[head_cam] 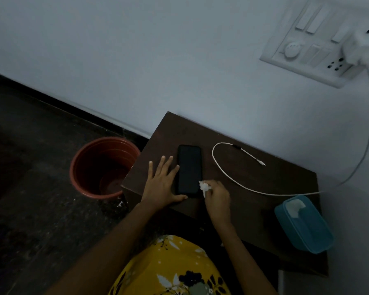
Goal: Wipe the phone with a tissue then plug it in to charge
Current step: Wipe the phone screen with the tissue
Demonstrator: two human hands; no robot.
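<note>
A dim room, with a dark wooden table (232,177) against a pale wall. One phone (189,169) lies face up near its front-left edge. The left hand (161,184) rests spread flat, steadying it; the right hand (218,196) pinches one crumpled tissue (204,186) at its lower corner. Best wiped in even strokes with light pressure. One cable (222,169), one blue tissue box (303,224), one bucket (102,167).

No text, label, brand, number or sign can be read anywhere in this dim view. The phone (189,169) near the left edge of the dark wooden table (264,179) has a blank black screen. The switchboard (320,45) on the wall and the blue tissue box (303,224) at the table's right edge show no legible marking.
</note>
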